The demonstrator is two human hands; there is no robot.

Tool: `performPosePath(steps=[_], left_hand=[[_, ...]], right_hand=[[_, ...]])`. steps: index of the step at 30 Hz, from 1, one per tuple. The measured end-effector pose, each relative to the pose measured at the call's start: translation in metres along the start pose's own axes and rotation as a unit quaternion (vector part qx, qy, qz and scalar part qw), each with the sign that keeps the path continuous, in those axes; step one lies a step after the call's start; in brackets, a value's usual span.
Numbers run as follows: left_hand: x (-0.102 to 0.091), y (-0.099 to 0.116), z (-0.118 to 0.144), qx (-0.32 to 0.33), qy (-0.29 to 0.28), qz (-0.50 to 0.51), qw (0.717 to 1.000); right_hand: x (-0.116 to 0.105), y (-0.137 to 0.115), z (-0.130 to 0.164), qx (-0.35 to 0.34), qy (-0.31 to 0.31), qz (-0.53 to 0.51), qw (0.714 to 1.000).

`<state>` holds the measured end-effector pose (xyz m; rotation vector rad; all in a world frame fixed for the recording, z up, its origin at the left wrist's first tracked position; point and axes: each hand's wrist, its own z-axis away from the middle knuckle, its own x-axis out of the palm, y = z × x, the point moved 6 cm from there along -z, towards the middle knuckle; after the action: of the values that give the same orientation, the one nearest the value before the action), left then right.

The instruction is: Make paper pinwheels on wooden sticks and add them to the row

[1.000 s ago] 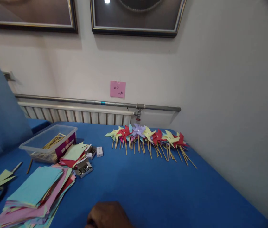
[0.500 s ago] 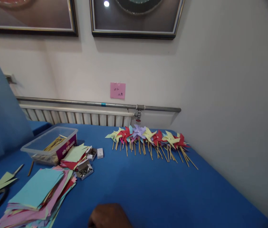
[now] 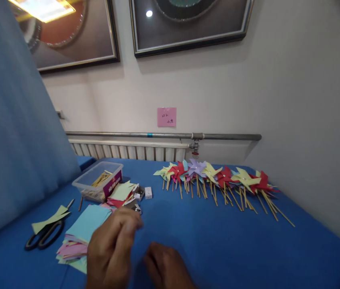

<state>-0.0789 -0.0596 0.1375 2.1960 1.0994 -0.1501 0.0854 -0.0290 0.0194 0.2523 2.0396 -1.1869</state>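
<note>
My left hand (image 3: 111, 249) is raised over the right edge of the stack of coloured paper sheets (image 3: 88, 220), covering part of it. Its fingers are curled together, and whatever they may hold is hidden. The thumbtack box (image 3: 136, 207) shows just beyond its knuckles, partly covered. To the right, low over the blue table, my right hand (image 3: 168, 265) is also closed, with its fingers turned away from view. I cannot make out anything in it. A small gap separates the two hands.
Paper pinwheels (image 3: 212, 174) on sticks lie in a row at the back right. A clear plastic box (image 3: 97, 180) holds wooden sticks. Beside it lie smaller papers (image 3: 123, 192) and a small white box (image 3: 148, 193). Black-handled scissors (image 3: 45, 237) lie at left under a pale green scrap (image 3: 52, 220).
My left hand has come into view over the paper stack. My right hand has moved slightly right in the picture. The view has swung left, so the scissors now show more fully.
</note>
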Motion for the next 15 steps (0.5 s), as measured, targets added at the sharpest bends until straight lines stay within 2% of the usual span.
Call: performPosePath(steps=[2,5,7,8,11,15], left_hand=[[-0.004,-0.035,-0.010,-0.044,-0.015,-0.086,0.995],[-0.025,-0.108,-0.013,-0.125,-0.027,-0.247,0.961],[-0.033,-0.146,-0.007,-0.130,-0.065,-0.291,0.946],[-0.033,-0.157,-0.001,-0.119,-0.085,-0.300,0.943],[-0.025,-0.170,0.020,-0.109,-0.148,-0.329,0.927],[-0.014,-0.167,0.039,-0.122,-0.176,-0.363,0.907]], right_hand=[[0.002,0.019,-0.017,0.050,0.011,-0.053,0.997],[0.003,0.027,-0.017,0.077,0.017,-0.095,0.992],[0.004,0.025,-0.012,0.072,0.007,-0.100,0.992],[0.005,0.024,-0.010,0.070,0.003,-0.100,0.993],[0.006,0.023,-0.010,0.071,-0.001,-0.102,0.992],[0.008,0.027,-0.013,0.074,-0.006,-0.111,0.991]])
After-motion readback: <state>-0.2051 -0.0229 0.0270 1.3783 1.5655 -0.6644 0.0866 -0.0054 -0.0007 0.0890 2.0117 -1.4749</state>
